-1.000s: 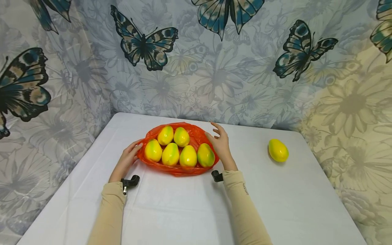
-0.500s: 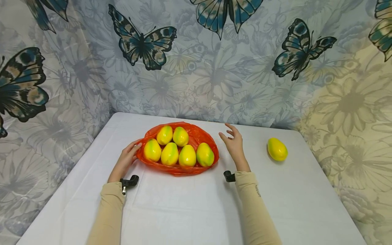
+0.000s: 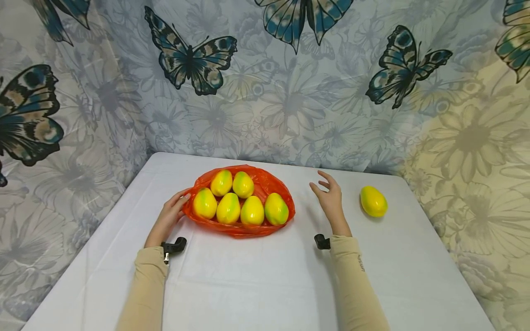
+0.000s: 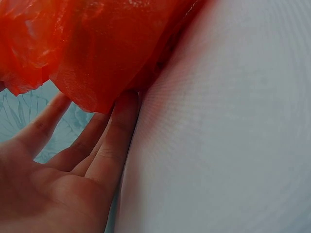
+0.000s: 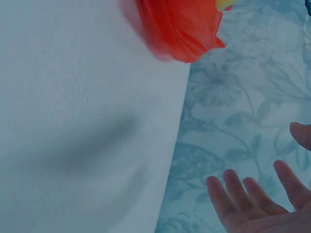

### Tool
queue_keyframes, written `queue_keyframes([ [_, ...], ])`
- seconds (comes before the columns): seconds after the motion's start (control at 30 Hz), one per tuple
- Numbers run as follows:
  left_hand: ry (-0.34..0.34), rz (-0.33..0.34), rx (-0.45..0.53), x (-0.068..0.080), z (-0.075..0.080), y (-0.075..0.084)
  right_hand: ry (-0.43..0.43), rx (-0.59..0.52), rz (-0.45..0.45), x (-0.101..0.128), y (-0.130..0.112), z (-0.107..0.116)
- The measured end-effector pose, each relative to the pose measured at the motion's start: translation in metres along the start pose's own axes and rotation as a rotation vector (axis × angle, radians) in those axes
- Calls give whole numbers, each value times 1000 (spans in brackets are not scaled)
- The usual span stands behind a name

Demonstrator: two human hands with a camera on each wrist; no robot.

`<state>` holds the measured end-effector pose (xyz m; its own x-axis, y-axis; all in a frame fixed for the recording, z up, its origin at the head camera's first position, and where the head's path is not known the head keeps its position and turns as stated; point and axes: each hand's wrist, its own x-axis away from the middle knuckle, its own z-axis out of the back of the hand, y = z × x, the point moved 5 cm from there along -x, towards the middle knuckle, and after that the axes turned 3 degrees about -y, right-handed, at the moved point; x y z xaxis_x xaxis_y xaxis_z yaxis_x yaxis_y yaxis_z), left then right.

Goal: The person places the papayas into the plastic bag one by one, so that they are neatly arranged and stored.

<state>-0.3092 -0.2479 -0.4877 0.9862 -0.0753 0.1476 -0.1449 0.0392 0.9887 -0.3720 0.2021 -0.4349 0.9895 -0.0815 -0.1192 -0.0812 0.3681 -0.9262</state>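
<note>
1. The person's left hand rests at the left edge of an orange plastic bag on the white desk. Its fingers lie straight against the bag's crinkled plastic, touching it; whether the thumb pinches the rim cannot be told from the head view.
2. The right hand hovers above the desk, its fingers spread, relaxed and holding nothing.
3. A loose yellow mango lies on the desk just beyond the right fingertips, towards the desk's right side, near the hand but not touching it.
4. The bag lies open and flat on the other side of the right hand, well apart from its fingers. Six yellow-green mangoes sit in it: two at the back, four in a front row.
5. Judged from this, the right hand is reaching for the loose mango. To do that well, the fingers should wrap around the fruit's widest middle, since its smooth, rounded skin could roll away from a light touch.
6. The left hand would do well to keep the bag's edge steady, so the fruit inside does not spill.
7. Nothing lies between the right fingers and the loose mango.
8. A butterfly-printed curtain hangs behind the desk. Beige sleeves cover both forearms.
</note>
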Motion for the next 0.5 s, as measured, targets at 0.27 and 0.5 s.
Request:
queue_keyframes([
  [0.27,1,9,-11,2,1,0,22,31,-12,1,7,15],
  [0.5,-1,12,-6,1,0,0,52,44,-25,1,14,30],
])
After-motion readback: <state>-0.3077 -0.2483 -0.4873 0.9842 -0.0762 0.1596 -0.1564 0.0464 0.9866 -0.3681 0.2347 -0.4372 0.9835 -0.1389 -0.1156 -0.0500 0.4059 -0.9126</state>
